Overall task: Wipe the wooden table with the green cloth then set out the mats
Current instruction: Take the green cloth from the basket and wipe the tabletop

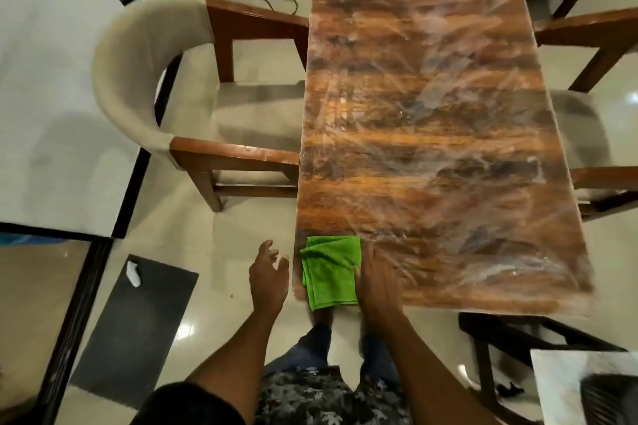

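At table (431, 114) corner: green cloth (329, 272) touching right hand (378, 281).

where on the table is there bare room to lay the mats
The wooden table is bare from the far edge down to the green cloth. Only the near left corner is taken, by cloth and right hand.

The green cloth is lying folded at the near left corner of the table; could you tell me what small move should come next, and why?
Probably lift the green cloth off the wooden table and set it aside. Wipe streaks already run across the whole top, so the wiping looks done. The right hand rests flat beside the cloth, touching its edge; the left hand hovers open off the table. No mats show yet.
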Demonstrator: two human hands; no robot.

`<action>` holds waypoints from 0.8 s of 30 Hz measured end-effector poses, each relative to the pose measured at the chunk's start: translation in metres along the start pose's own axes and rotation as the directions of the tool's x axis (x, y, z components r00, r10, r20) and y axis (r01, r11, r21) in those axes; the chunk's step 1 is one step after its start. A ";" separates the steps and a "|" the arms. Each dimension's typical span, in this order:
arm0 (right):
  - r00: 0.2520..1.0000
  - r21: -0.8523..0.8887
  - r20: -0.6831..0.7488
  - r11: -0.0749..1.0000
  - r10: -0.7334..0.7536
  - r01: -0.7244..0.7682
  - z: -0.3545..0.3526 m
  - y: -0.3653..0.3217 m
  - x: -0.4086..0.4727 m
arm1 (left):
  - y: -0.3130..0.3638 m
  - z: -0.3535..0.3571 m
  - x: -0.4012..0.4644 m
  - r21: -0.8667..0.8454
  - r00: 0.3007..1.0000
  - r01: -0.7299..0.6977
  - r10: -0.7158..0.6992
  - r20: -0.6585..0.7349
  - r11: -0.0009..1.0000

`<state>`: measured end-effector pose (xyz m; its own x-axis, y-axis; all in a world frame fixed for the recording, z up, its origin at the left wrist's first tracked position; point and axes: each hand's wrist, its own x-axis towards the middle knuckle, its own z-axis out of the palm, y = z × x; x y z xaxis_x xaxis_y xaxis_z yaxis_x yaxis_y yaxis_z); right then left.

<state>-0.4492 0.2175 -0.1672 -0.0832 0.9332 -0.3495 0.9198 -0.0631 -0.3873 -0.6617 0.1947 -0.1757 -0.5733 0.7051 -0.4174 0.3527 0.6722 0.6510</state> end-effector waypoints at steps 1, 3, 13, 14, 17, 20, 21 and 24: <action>0.999 -0.042 -0.014 0.998 -0.045 0.044 0.013 -0.006 -0.001 | -0.012 0.004 0.001 0.027 1.000 -0.022 0.021 0.024 0.999; 0.991 -0.107 0.000 0.985 -0.134 0.134 0.037 -0.020 -0.005 | -0.032 0.011 -0.004 0.066 0.998 -0.049 0.046 0.047 0.997; 0.986 -0.218 -0.067 0.967 -0.150 0.133 0.136 -0.042 0.006 | -0.081 0.057 0.009 -0.059 0.985 -0.169 0.168 -0.029 0.984; 0.983 -0.223 -0.074 0.963 -0.168 0.148 0.142 -0.046 0.010 | -0.084 0.061 0.010 -0.073 0.982 -0.184 0.180 -0.056 0.980; 0.979 -0.217 -0.083 0.962 -0.187 0.166 0.144 -0.059 0.024 | -0.084 0.064 0.010 -0.107 0.975 -0.198 0.185 -0.123 0.974; 0.975 -0.210 -0.089 0.961 -0.202 0.180 0.137 -0.065 0.054 | -0.077 0.065 0.018 -0.123 0.958 -0.259 0.239 -0.157 0.958; 0.973 -0.209 -0.102 0.960 -0.209 0.184 0.132 -0.067 0.072 | -0.074 0.066 0.023 -0.127 0.950 -0.290 0.269 -0.160 0.949; 0.964 -0.211 -0.173 0.964 -0.202 0.164 0.116 -0.073 0.135 | -0.066 0.068 0.035 -0.140 0.930 -0.350 0.325 -0.171 0.926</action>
<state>-0.5716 0.3069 -0.2848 -0.1998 0.9736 -0.1107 0.9535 0.1672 -0.2507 -0.6542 0.1905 -0.2761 -0.5448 0.8358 -0.0682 0.4239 0.3447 0.8375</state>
